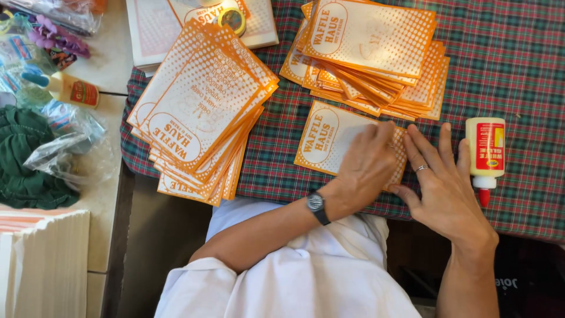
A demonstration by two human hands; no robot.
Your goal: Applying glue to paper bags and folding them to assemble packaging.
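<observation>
Orange-and-white dotted paper bag (335,141), red-green plaid tablecloth (506,47), white-yellow glue bottle (485,150) with red label and tip, black wristwatch (317,204), white apron (306,277).

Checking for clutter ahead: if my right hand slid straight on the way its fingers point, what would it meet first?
The right hand points up the checked cloth. First in its line is the fanned stack of orange-and-white paper bags, at its lower right edge. The glue bottle lies off to the side, probably clear.
</observation>
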